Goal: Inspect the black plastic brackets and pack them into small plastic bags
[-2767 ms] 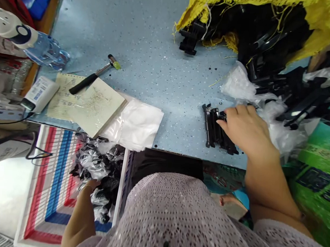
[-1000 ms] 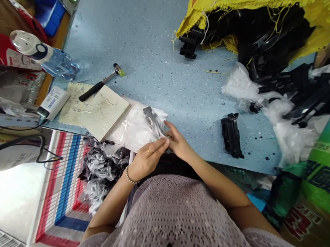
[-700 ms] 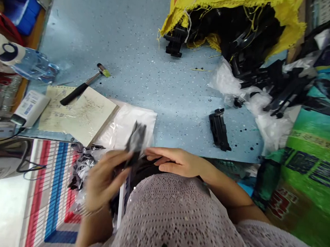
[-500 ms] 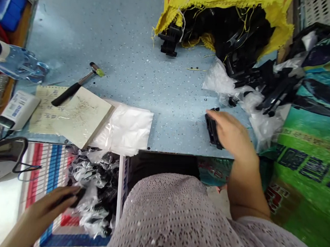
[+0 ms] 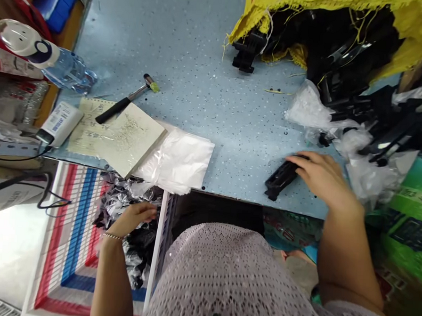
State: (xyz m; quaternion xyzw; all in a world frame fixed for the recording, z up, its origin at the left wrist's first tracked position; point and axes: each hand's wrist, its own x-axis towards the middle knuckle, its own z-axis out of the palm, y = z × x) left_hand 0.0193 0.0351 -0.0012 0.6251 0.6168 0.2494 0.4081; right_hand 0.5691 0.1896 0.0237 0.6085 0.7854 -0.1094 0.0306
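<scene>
On the blue speckled table [image 5: 207, 96], near its front edge at the right, lies a black plastic part [image 5: 282, 177]. My right hand [image 5: 321, 178] has its fingers on the upper right end of that part. Over the basket [image 5: 161, 249] below the table's left front edge is my left hand [image 5: 137, 216], fingers together and pointing right; whether anything is in it is hidden. Beneath it lie black parts in clear plastic bags [image 5: 135, 258]. A stack of clear plastic bags [image 5: 189, 159] rests on the table edge between my hands.
A yellow sack [image 5: 415, 41] of black parts opens at the top right, with loose parts and plastic wrap [image 5: 309, 104] beside it. A hammer [image 5: 116, 109], a pale block [image 5: 129, 139], a white box [image 5: 62, 124] and a bottle [image 5: 69, 68] are at the left.
My left hand has moved up and right over the basket; the dark item at its fingers no longer shows. The black part under my right hand has turned. The view has shifted left.
</scene>
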